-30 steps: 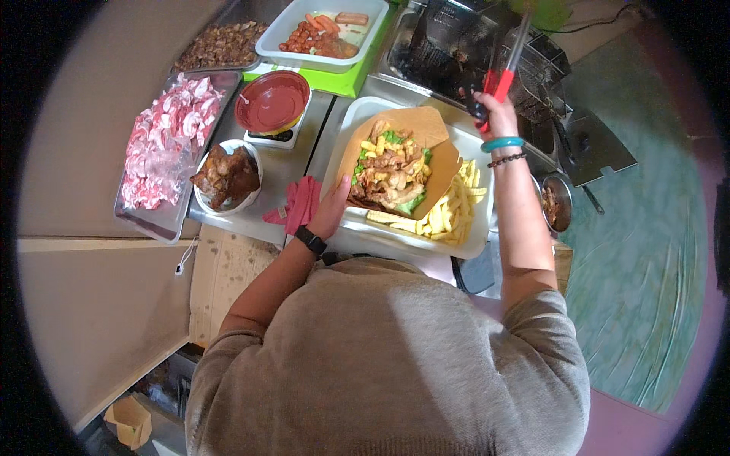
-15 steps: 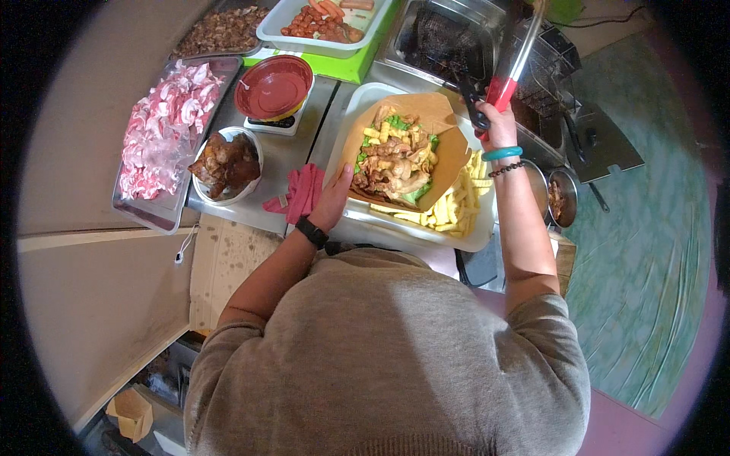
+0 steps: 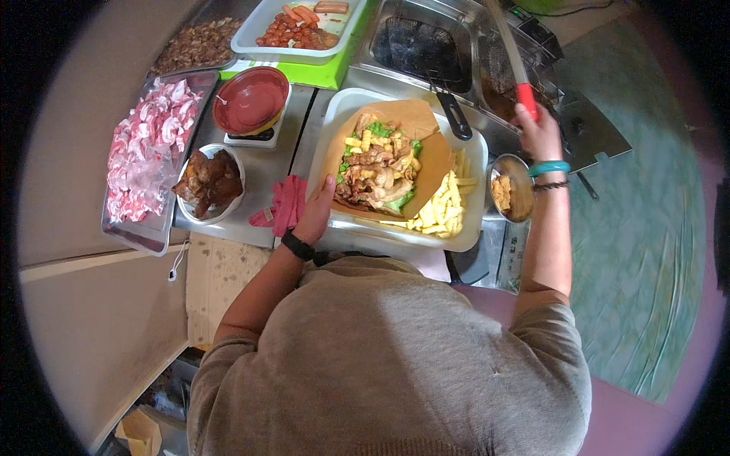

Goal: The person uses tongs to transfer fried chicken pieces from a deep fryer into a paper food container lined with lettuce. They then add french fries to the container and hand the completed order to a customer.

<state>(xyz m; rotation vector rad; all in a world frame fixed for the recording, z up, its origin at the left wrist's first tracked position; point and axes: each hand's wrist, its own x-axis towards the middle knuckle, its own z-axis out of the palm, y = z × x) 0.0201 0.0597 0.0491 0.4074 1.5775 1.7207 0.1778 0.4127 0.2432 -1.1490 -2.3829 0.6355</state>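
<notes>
A brown paper food box (image 3: 435, 163) filled with meat slices, fries and green lettuce sits in a white tray (image 3: 474, 224). My left hand (image 3: 315, 216) is closed on the box's left edge, thumb on the near side. Yellow fries (image 3: 437, 213) lie in the tray beside the box. Right of the tray, my right hand (image 3: 541, 137) grips a long tool (image 3: 525, 95) by its red handle; the pale shaft runs up past the top of the view, so its tip is hidden. Near that wrist stands a metal bowl (image 3: 521, 194) with golden fried pieces.
A deep fryer (image 3: 372, 64) with a black-handled basket (image 3: 454, 115) stands beyond the tray. To the left are a red bowl (image 3: 251, 99) on a scale, a tub of browned meat (image 3: 213, 182), a tray of raw meat (image 3: 148, 152) and a pink cloth (image 3: 287, 204). Sausages (image 3: 304, 13) lie farther back.
My right hand has moved right with the red-handled tool, away from the black basket handle. The metal bowl now shows left of my forearm. My left hand stays on the box; the view has shifted slightly.
</notes>
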